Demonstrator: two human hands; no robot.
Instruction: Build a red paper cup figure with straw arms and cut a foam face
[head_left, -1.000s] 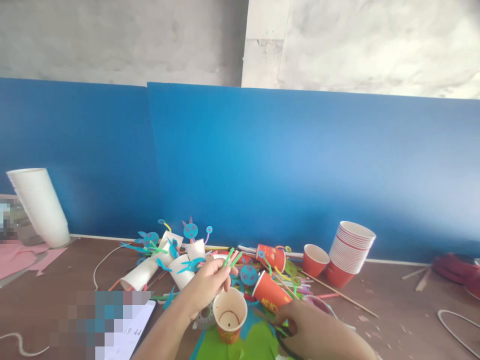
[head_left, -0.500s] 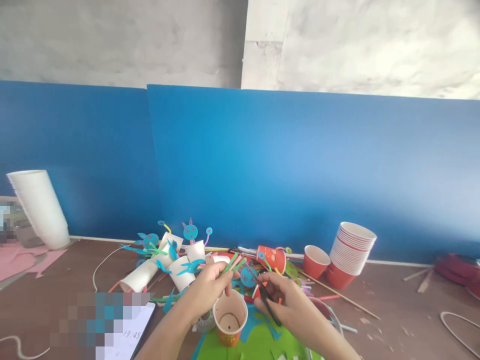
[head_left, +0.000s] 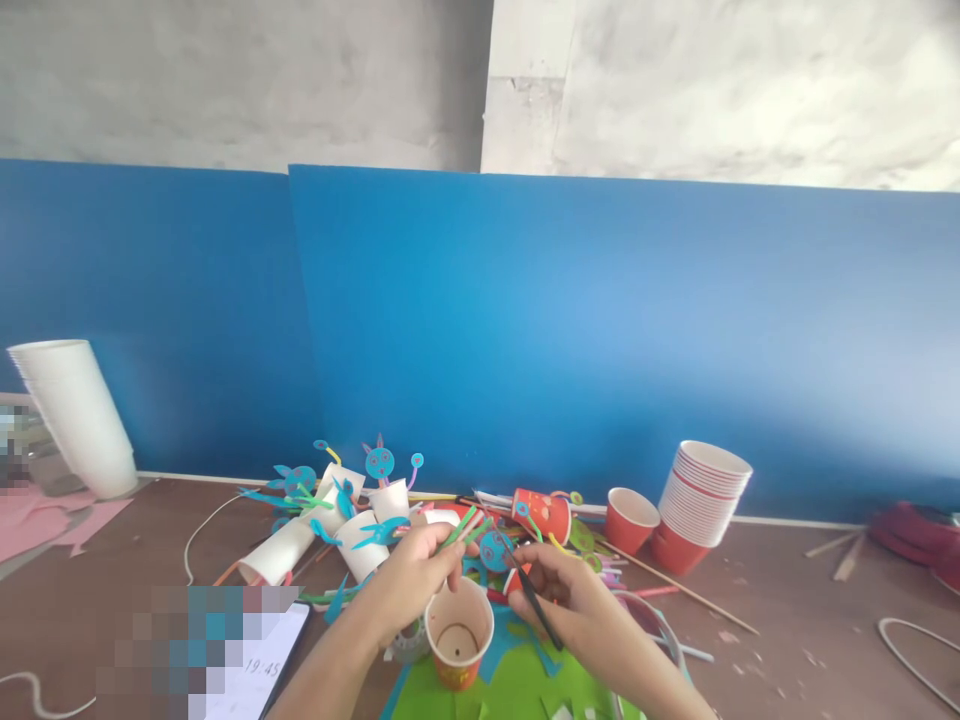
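My left hand (head_left: 421,562) is closed around a few green and pinkish drinking straws (head_left: 466,524), whose ends stick up to the right. In my right hand (head_left: 568,590) is a pair of dark-handled scissors (head_left: 540,608), blades pointing up and left toward the straws. Whether the blades touch a straw I cannot tell. Below and between my hands stands a red paper cup (head_left: 459,660), upright, with a small hole in its bottom. Green paper (head_left: 517,685) lies under it. A roll of tape (head_left: 409,642) sits just left of the cup, partly hidden by my left arm.
White cups with blue paper figures (head_left: 364,545) lie behind my left hand. A decorated red cup (head_left: 541,515) rests on its side. Rightward stand a single red cup (head_left: 631,522) and a cup stack (head_left: 701,505). A phone (head_left: 259,660) and a white cup stack (head_left: 73,418) are left.
Both hands stay almost in place. The scissors have turned slightly in my right hand, and their handles look narrower. The straws are still held in my left hand.
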